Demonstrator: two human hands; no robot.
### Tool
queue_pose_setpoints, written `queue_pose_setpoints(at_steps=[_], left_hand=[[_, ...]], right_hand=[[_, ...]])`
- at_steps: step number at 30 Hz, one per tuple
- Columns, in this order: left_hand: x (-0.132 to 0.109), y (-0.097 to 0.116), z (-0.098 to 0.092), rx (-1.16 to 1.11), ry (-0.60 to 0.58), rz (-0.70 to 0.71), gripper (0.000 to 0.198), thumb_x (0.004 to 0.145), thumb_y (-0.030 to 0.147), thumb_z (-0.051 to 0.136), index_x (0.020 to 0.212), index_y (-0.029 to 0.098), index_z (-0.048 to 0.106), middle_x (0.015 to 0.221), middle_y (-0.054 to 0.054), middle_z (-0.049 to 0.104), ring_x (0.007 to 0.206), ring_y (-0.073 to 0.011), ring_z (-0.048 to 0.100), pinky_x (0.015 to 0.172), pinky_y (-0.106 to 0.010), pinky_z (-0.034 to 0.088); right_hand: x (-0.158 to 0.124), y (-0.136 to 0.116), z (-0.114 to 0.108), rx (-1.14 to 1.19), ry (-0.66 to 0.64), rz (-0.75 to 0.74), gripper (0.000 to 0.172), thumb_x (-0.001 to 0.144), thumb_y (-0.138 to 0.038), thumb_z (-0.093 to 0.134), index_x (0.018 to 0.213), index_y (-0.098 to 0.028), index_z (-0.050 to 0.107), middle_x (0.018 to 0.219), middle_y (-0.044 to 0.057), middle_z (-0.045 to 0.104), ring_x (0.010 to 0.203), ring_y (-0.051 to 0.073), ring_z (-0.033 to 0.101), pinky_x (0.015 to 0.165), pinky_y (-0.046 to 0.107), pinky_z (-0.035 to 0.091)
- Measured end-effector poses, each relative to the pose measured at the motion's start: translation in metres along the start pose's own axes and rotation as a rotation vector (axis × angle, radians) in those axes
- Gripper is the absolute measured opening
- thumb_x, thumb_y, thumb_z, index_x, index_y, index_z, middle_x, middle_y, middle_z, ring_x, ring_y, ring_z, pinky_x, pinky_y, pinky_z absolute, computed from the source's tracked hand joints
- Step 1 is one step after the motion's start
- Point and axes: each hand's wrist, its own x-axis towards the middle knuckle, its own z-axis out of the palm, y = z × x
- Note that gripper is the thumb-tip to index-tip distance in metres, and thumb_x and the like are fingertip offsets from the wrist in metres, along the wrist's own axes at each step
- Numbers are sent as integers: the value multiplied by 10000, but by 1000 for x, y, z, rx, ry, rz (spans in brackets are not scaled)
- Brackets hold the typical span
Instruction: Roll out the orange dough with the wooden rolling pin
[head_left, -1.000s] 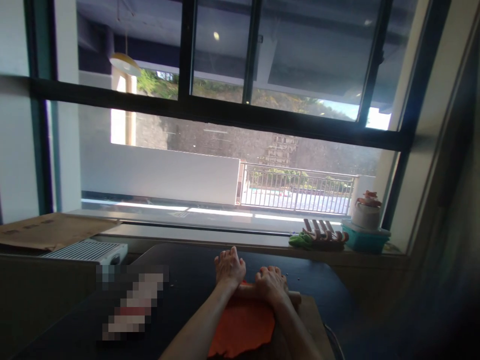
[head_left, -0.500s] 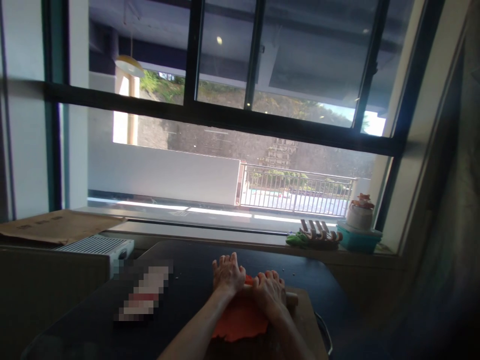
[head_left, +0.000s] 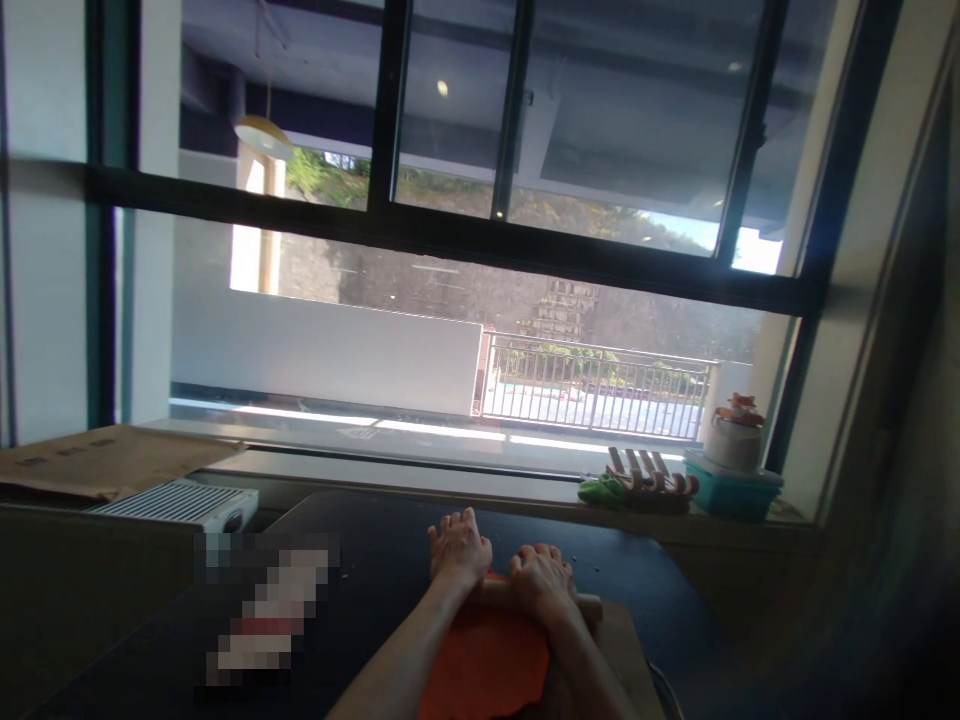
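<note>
A pale wooden rolling pin [head_left: 499, 593] lies crosswise on a flat orange-red sheet [head_left: 489, 660], perhaps clay or dough. My left hand [head_left: 459, 550] rests over the pin's left part, fingers pointing forward, and hides that end. My right hand [head_left: 541, 576] grips the right part, its fingers bent over the top, with the pin's end sticking out beyond it. The sheet spreads toward me between my forearms, and a small bit shows past the pin. Beneath it is a brown board [head_left: 624, 640], partly hidden by my right arm.
The board lies on a dark table [head_left: 375, 530]. A blurred-out item [head_left: 266, 620] is at left. Brown paper [head_left: 105, 460] lies near a white slatted unit [head_left: 180, 503]. On the window sill stand a ribbed rack [head_left: 649, 475], a green thing [head_left: 600, 490] and a teal box [head_left: 731, 490].
The orange-red sheet now reaches farther toward me, and less of it shows beyond the rolling pin. Both hands stay on the pin. The camera view has shifted slightly.
</note>
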Motion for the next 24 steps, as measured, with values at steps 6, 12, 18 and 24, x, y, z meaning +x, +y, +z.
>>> queue_pose_setpoints(at_steps=[6, 12, 18, 24], left_hand=[[-9, -1, -1, 5, -10, 20, 525, 815, 280, 438, 1311, 119, 497, 1265, -158, 596, 1220, -291, 481, 1053, -482, 296], [-26, -2, -7, 2, 2, 26, 510, 822, 321, 415, 1284, 133, 525, 1253, -146, 609, 1213, -291, 481, 1052, -491, 290], [-25, -2, -7, 4, 4, 13, 488, 823, 327, 424, 1266, 151, 531, 1262, -137, 606, 1210, -283, 480, 1038, -484, 301], [-8, 0, -5, 6, 5, 12, 463, 825, 284, 432, 1253, 138, 531, 1233, -148, 613, 1206, -281, 490, 1033, -462, 316]], right_hand=[[-11, -1, 0, -10, 30, -9, 367, 930, -332, 358, 1079, -228, 677, 1191, 98, 624, 1187, 271, 490, 966, 414, 372], [-32, -3, 2, -48, 120, -37, 347, 947, -316, 359, 1006, -229, 689, 1135, 98, 651, 1150, 265, 515, 956, 400, 368], [-30, -3, 2, -41, 103, -32, 336, 943, -316, 368, 995, -225, 687, 1144, 96, 648, 1160, 268, 507, 960, 408, 366], [-7, -1, 3, -12, 73, -12, 339, 933, -323, 365, 1036, -233, 675, 1164, 96, 632, 1172, 261, 500, 952, 411, 383]])
